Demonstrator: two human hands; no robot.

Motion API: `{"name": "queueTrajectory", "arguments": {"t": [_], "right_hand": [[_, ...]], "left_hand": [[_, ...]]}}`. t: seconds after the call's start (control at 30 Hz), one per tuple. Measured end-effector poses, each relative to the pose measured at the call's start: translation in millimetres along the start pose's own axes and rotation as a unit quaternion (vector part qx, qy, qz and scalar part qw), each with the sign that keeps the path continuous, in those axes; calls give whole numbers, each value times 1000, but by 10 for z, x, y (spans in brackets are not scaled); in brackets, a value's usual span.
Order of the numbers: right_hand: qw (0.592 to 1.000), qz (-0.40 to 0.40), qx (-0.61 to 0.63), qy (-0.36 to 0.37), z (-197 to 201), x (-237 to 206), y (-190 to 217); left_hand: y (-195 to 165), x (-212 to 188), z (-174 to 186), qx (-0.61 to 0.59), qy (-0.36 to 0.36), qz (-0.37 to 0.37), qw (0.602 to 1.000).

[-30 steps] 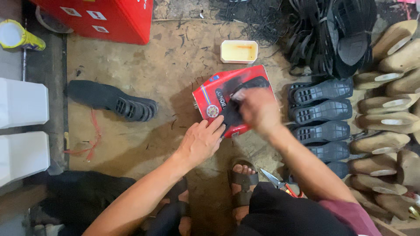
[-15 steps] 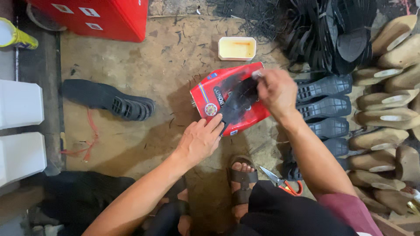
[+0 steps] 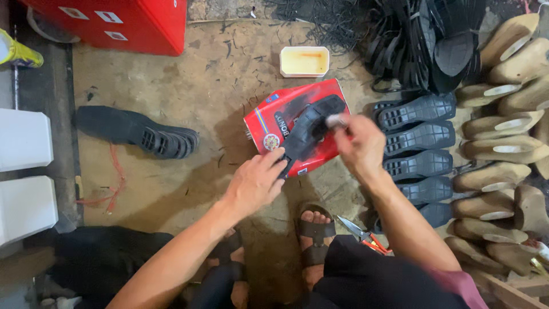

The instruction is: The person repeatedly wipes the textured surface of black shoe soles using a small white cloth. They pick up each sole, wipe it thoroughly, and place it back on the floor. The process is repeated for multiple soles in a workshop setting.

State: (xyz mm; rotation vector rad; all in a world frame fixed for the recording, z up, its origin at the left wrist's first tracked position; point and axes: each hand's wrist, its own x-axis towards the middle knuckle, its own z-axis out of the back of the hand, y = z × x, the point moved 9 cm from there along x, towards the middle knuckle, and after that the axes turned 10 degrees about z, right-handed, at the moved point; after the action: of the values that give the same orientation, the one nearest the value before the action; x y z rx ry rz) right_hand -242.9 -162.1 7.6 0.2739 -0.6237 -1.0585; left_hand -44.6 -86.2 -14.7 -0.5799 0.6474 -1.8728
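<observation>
- Black shoe sole (image 3: 311, 129) lies across the red tin (image 3: 297, 127), mid-floor (image 3: 171, 177).
- Left hand (image 3: 254, 183) presses its near end with spread fingers.
- Right hand (image 3: 360, 146) pinches a small brush (image 3: 336, 121); gluing seems underway, calling for even strokes.

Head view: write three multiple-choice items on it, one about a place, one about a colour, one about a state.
1. Where does the black rubber shoe sole under the hands lie?
A. on the red tin
B. in a white tray
C. on the sandal
2. What colour is the liquid in the small white rectangular tray?
A. blue
B. yellow-orange
C. green
3. What is the left hand doing?
A. hanging free
B. pressing the sole's near end
C. holding pliers

Answers: 1 A, the sole rests across the tin. 2 B, the tray looks yellow-orange inside. 3 B, its fingertips meet the sole.
</observation>
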Motion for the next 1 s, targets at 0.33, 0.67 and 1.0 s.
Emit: {"name": "queueTrajectory", "arguments": {"t": [0.33, 0.67, 1.0], "right_hand": [[994, 57, 65, 63, -354, -15, 451], [981, 155, 63, 98, -660, -64, 1016], [882, 382, 55, 272, -664, -212, 1206]], "left_hand": [[633, -307, -180, -273, -51, 270, 922], [1106, -515, -708, -454, -22, 358, 816], [1267, -514, -824, -518, -36, 360, 775]]}}
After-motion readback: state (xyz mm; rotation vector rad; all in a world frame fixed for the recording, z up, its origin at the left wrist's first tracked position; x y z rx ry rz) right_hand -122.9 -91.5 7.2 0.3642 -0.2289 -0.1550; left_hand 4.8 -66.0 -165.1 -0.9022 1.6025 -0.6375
